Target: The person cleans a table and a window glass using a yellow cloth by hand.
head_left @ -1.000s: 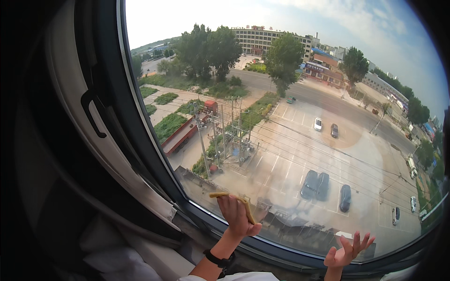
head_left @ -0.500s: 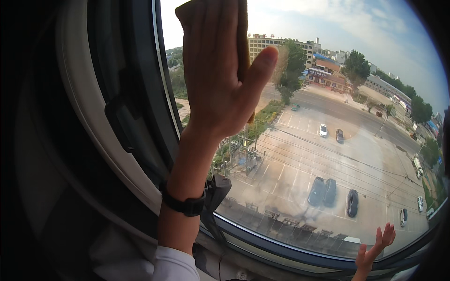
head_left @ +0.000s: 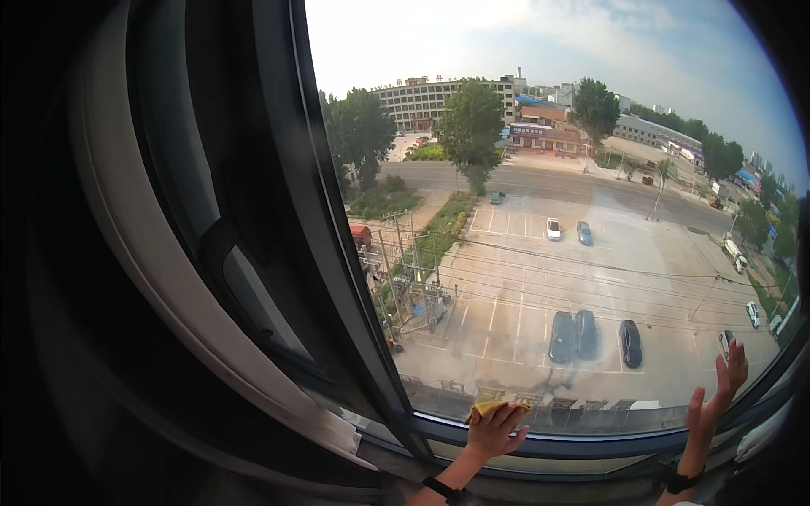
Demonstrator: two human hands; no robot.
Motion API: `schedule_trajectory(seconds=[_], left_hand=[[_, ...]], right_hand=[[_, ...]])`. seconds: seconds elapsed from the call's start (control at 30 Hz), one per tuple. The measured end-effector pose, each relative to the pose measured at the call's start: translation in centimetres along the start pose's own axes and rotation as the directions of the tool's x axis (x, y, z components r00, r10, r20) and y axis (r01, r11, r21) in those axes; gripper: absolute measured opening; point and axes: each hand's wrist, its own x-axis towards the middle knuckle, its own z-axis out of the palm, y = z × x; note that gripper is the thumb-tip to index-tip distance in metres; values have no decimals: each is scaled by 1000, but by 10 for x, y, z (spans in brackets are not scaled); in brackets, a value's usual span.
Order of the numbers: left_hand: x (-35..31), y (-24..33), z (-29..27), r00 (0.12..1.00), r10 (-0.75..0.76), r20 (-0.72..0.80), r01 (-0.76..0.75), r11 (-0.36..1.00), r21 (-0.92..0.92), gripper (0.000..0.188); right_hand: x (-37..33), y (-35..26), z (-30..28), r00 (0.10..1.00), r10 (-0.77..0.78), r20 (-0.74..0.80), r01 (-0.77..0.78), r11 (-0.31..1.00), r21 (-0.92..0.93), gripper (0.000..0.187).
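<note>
My left hand (head_left: 496,434), a black band on its wrist, is low on the window pane (head_left: 540,278), just above the bottom frame. Under its fingers is a folded yellow-brown cloth (head_left: 483,411), pressed to the glass. My right hand (head_left: 717,390) is raised at the lower right beside the pane, with its fingers stretched out and nothing in them. Whether its palm touches the glass cannot be made out. A dark band also circles the right wrist.
A dark upright window frame (head_left: 337,228) bounds the pane on the left, beside a pale curved edge (head_left: 160,295). The bottom frame (head_left: 582,443) runs under both hands. Outside, far below, lie a parking lot with several cars, wires, trees and buildings.
My left hand has come down with the cloth from the top of the pane to its lower edge. My right hand is higher and further right. The view has shifted.
</note>
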Motion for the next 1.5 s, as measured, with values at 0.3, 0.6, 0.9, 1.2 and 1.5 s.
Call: schedule_trajectory(seconds=[0.3,0.6,0.9,1.2,1.5], left_hand=[[208,-27,-141,935,337,113,-354,908,222,54],[382,-74,-225,854,226,-468,-118,961,248,78],[87,-74,-97,923,-329,-201,337,941,8,82],[-46,2,-13,961,-263,88,276,935,-223,77],[97,25,-65,968,181,-174,-226,930,-289,14]], right_hand=[[23,-36,-4,992,-84,-96,82,996,-24,39],[82,-44,-19,922,-163,-351,153,987,-56,41],[65,-66,-27,991,-8,-130,13,999,41,36],[33,-97,-51,997,74,-26,-73,997,22,30],[-1,-91,-99,971,215,-100,-225,970,-97,23]])
